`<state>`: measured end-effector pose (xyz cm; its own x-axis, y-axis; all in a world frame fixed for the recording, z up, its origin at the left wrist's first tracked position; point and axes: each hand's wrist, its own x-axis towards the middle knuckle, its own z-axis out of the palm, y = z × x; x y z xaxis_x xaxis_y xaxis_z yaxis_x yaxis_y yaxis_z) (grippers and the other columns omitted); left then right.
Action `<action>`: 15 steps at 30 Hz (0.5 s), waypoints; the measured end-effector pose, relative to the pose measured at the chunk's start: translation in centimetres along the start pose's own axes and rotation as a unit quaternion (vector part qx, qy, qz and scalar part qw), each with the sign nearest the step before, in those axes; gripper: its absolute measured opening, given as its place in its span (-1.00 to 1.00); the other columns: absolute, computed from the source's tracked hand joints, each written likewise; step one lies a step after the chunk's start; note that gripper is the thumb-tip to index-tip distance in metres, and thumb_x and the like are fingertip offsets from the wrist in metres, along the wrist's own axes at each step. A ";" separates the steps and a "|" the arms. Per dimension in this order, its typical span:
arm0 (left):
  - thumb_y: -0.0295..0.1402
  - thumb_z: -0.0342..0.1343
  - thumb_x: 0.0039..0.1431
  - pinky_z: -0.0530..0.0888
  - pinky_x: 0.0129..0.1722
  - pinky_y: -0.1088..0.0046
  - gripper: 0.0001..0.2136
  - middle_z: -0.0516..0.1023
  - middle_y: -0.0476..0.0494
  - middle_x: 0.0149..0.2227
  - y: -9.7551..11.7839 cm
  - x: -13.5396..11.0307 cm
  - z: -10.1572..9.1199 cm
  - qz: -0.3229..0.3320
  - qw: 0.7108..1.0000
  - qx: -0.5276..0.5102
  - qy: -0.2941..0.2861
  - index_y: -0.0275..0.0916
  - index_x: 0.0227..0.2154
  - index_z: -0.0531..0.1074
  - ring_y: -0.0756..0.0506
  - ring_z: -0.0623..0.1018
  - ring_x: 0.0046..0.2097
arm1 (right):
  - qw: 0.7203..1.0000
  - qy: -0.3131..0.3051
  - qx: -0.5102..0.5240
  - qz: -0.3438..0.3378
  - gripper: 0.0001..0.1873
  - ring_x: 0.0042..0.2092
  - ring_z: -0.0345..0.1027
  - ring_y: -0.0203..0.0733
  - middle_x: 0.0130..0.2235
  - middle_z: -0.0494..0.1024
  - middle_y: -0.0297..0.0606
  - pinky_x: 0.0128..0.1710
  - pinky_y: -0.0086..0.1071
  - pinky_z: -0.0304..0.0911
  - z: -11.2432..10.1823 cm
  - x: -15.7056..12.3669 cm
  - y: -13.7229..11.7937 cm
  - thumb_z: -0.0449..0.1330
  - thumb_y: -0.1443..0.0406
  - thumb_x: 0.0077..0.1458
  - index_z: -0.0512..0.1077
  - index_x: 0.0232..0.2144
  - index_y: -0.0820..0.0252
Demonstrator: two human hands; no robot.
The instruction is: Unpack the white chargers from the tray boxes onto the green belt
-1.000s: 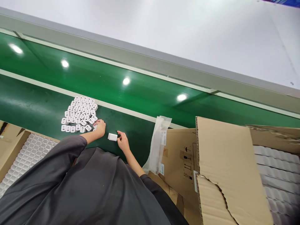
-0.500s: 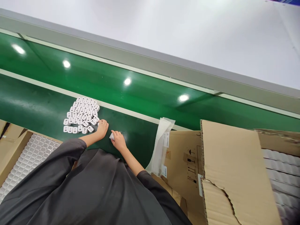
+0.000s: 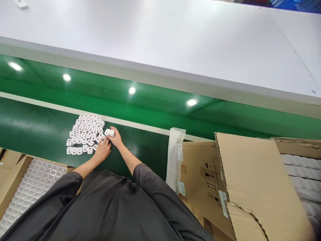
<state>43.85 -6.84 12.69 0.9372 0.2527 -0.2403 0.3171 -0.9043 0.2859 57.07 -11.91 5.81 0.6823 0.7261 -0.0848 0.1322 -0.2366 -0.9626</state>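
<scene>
Small white USB chargers [image 3: 86, 128], each with two dark slots in its face, stand in a tight cluster of rough rows on the dark green belt [image 3: 140, 147]. My right hand [image 3: 116, 139] is at the cluster's right edge, its fingers closed round a charger [image 3: 112, 133] with the slots facing up. Another charger [image 3: 107, 132] sits against that one on its left. My left hand [image 3: 102, 150] is just below, bent fingers closed on a charger at the cluster's lower right side; the fingers partly hide it.
Beyond the belt run a pale rail [image 3: 140, 126] and a white raised surface [image 3: 160, 36], with a white piece [image 3: 21, 4] far left. An open cardboard box [image 3: 200, 167] with white foam sheet [image 3: 173, 157] stands right. A box of white compartment trays [image 3: 37, 184] is lower left.
My right hand has moved left and away from me to the cluster with its charger, now slots up. The left hand has shifted slightly left and nearer my body. The view has tilted up.
</scene>
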 end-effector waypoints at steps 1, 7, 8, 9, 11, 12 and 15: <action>-0.42 0.07 0.16 -0.05 0.35 -0.04 -0.74 0.33 -0.47 0.20 -0.1 -0.3 0.0 0.002 1.000 0.004 0.001 -0.29 -0.09 0.49 -0.37 0.11 0.37 | 1.000 -0.010 0.010 -0.005 -0.37 0.06 0.37 -0.13 0.05 0.47 -0.20 0.14 -0.23 0.26 0.3 0.4 -0.2 0.21 0.35 -0.06 0.29 0.12 0.13; -0.32 0.03 0.25 0.01 0.33 -0.03 -0.71 0.38 -0.37 0.19 -0.3 -1.1 0.1 -0.020 1.000 0.017 0.014 -0.19 0.00 0.45 -0.34 0.18 0.34 | 0.997 -0.066 0.021 -0.017 -0.23 0.29 0.15 -0.04 0.20 0.38 -0.08 0.34 -0.14 -0.03 0.1 0.2 -0.1 0.07 0.51 -0.21 0.29 0.15 0.28; -0.31 0.03 0.25 0.02 0.33 -0.02 -0.71 0.38 -0.35 0.19 -0.2 -1.0 0.0 -0.023 0.999 0.018 0.018 -0.18 0.00 0.44 -0.33 0.18 0.34 | 0.997 -0.072 0.020 -0.016 -0.18 0.33 0.08 -0.04 0.25 0.32 -0.05 0.37 -0.10 -0.12 0.0 0.0 -0.1 0.05 0.52 -0.21 0.23 0.21 0.30; -0.31 0.03 0.26 0.03 0.32 -0.02 -0.71 0.38 -0.34 0.19 -0.2 -1.0 -0.1 -0.024 0.999 0.020 0.022 -0.18 0.00 0.44 -0.33 0.18 0.34 | 0.997 -0.078 0.019 -0.013 -0.13 0.35 0.03 -0.05 0.30 0.26 -0.05 0.39 -0.05 -0.22 0.1 -0.1 -0.2 0.03 0.53 -0.21 0.16 0.26 0.29; -0.31 0.01 0.27 0.08 0.29 -0.03 -0.73 0.38 -0.36 0.18 0.2 -0.8 -0.4 -0.020 0.999 0.025 0.031 -0.20 -0.03 0.46 -0.35 0.19 0.33 | 0.996 -0.090 0.016 -0.007 -0.05 0.39 -0.05 -0.05 0.37 0.12 -0.06 0.39 0.07 -0.36 0.1 -0.2 -0.5 0.01 0.53 -0.19 0.03 0.33 0.24; -0.31 0.00 0.28 0.11 0.26 -0.04 -0.74 0.39 -0.38 0.17 0.5 -0.8 -0.5 -0.016 0.999 0.031 0.040 -0.22 -0.06 0.47 -0.36 0.20 0.32 | 0.995 -0.095 0.015 -0.002 -0.03 0.40 -0.09 -0.04 0.39 0.07 -0.07 0.38 0.12 -0.40 -0.1 -0.3 -0.8 0.01 0.53 -0.18 -0.01 0.35 0.22; -0.30 -0.01 0.29 0.19 0.18 -0.01 -0.78 0.42 -0.36 0.11 1.6 -0.8 -0.6 -0.006 0.994 0.057 0.095 -0.25 -0.17 0.49 -0.37 0.25 0.27 | 0.996 -0.082 0.013 0.012 0.03 0.42 -0.12 -0.02 0.41 0.01 -0.04 0.36 0.17 -0.36 -2.1 -1.5 -1.8 0.04 0.52 -0.20 -0.11 0.38 0.22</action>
<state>43.70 -8.28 13.93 0.9472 0.3150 -0.0606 0.3208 -0.9308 0.1752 57.32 -13.89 8.18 0.5578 0.8167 -0.1478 0.0972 -0.2411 -0.9656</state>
